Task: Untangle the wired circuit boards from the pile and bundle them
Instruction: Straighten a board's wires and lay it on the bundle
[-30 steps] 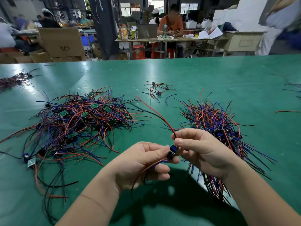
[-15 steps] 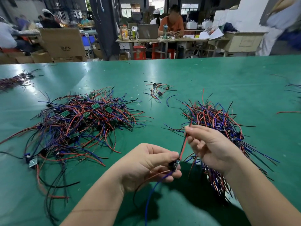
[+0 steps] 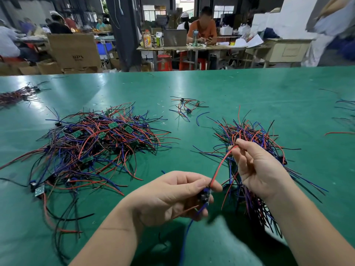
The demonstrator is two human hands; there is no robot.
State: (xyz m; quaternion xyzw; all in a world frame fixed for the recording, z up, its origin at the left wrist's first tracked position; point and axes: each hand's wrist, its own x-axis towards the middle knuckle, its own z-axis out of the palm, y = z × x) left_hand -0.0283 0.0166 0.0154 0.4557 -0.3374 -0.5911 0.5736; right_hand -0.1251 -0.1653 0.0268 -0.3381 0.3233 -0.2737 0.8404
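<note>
Left hand (image 3: 172, 196) pinches a small circuit board (image 3: 204, 195) above the green table (image 3: 249, 89). Right hand (image 3: 257, 169), held apart and higher, pinches the board's red wire (image 3: 221, 166). Wire bundle (image 3: 249, 135) lies behind the right hand. Tangled pile (image 3: 99, 143) sits left, mid-table. Cardboard box (image 3: 75, 50) stands beyond, contents not visible.

The head-worn wide-angle camera looked forward and down, close above the left hand (image 3: 169, 196) and right hand (image 3: 257, 169), across the green table (image 3: 249, 89).
</note>
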